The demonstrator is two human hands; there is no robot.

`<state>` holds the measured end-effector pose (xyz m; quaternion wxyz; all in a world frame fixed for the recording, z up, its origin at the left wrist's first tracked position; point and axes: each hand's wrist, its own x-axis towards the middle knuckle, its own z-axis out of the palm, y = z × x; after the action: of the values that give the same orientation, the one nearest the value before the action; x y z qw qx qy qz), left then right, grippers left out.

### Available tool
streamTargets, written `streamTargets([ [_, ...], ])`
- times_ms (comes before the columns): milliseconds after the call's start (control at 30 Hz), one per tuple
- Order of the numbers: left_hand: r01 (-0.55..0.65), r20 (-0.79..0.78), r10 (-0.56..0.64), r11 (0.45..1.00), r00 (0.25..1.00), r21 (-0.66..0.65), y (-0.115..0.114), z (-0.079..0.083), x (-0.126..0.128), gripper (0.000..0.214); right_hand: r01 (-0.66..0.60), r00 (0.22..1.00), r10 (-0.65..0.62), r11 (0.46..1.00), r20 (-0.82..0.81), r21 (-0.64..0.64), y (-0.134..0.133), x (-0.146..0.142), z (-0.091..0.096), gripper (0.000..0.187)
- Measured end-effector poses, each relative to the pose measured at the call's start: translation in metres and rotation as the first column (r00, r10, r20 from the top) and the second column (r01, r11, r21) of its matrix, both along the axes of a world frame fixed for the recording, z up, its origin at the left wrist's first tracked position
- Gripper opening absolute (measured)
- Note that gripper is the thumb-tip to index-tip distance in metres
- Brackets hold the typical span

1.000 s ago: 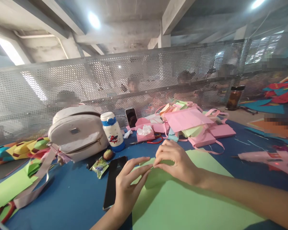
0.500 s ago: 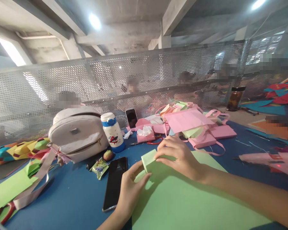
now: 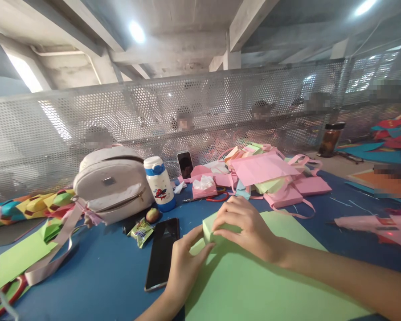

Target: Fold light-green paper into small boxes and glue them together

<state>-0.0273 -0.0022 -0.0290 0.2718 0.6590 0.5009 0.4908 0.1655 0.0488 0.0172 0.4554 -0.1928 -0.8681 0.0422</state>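
Observation:
A small folded green paper box (image 3: 206, 231) is held between my two hands. My left hand (image 3: 187, 254) grips its left end, with thumb and fingers bent around the corner. My right hand (image 3: 242, 227) is closed over the top and right part of the box, and its fingers hide much of that side. Beneath both hands lies a large sheet of green paper (image 3: 267, 281) on the blue table. A black smartphone (image 3: 162, 254) rests flat just left of my left hand.
Behind the phone are a wrapped snack (image 3: 141, 232), a fruit (image 3: 153, 215), a white bottle (image 3: 159, 185) and a white backpack (image 3: 115, 187). Pink paper bags (image 3: 263, 169) pile up beyond my hands. At right lies a pink glue gun (image 3: 370, 224); scissors (image 3: 6, 294) are at lower left.
The box has tipped a little and shows more of its side face, and my right fingers have shifted on it. The whole view has moved slightly.

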Motion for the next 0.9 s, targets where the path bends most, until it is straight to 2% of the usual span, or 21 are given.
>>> streamTargets([
  [267, 0.004, 0.015, -0.003, 1.0, 1.0, -0.008, 0.0, 0.0, 0.0, 0.03, -0.005, 1.0, 0.005, 1.0, 0.003, 0.009, 0.0, -0.001, 0.0, 0.012],
  [500, -0.043, 0.07, 0.041, 0.999, 0.997, 0.024, 0.003, -0.004, -0.002, 0.033, 0.007, 1.0, -0.007, 1.0, 0.006, 0.022, 0.005, 0.002, 0.002, 0.009],
  [633, -0.093, 0.094, 0.086, 0.993, 0.992, 0.073, 0.005, -0.005, -0.006, 0.031, 0.02, 1.0, -0.021, 0.998, 0.008, 0.053, 0.009, 0.006, 0.0, 0.009],
  [900, -0.065, 0.121, 0.054, 0.994, 0.991, 0.089, 0.005, 0.003, -0.005, 0.025, 0.046, 0.998, -0.051, 0.989, 0.034, 0.141, 0.014, 0.009, -0.004, 0.011],
])
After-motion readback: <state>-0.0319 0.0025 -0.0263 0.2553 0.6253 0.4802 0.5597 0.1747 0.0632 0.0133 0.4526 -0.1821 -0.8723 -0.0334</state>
